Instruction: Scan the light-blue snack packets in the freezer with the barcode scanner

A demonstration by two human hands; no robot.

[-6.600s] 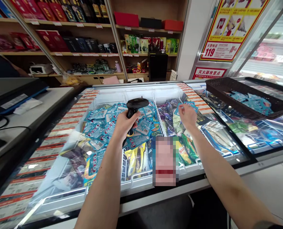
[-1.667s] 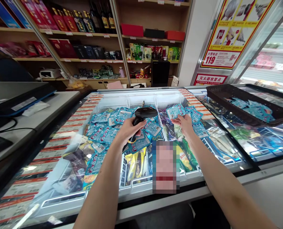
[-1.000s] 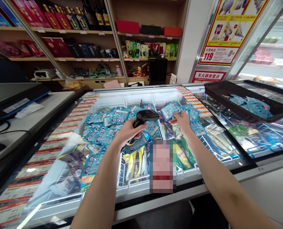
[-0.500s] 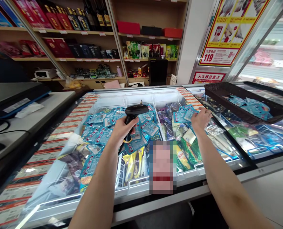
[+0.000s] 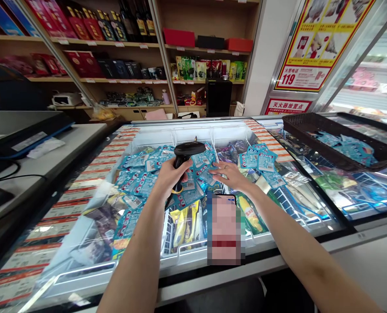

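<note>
My left hand (image 5: 170, 176) is wrapped round the handle of a black barcode scanner (image 5: 188, 150), held above a heap of blue packets (image 5: 144, 171) in the open chest freezer (image 5: 187, 130). My right hand (image 5: 230, 174) reaches left with fingers stretched flat, hovering just over blue packets next to the wire divider; it holds nothing. A few more blue packets (image 5: 258, 160) lie in the right compartment on top of other frozen goods. A phone (image 5: 225, 228) leans upright against the freezer's front edge.
A dark wicker tray (image 5: 314, 130) with several blue packets rests on the closed glass lid at right. A counter (image 5: 66, 139) with a dark device and cables is on the left. Shelves of boxed goods stand behind the freezer.
My right hand held a blue packet by the scanner, dropped it in the right compartment, and has now swung left toward the packets by the divider. The scanner stays roughly in place.
</note>
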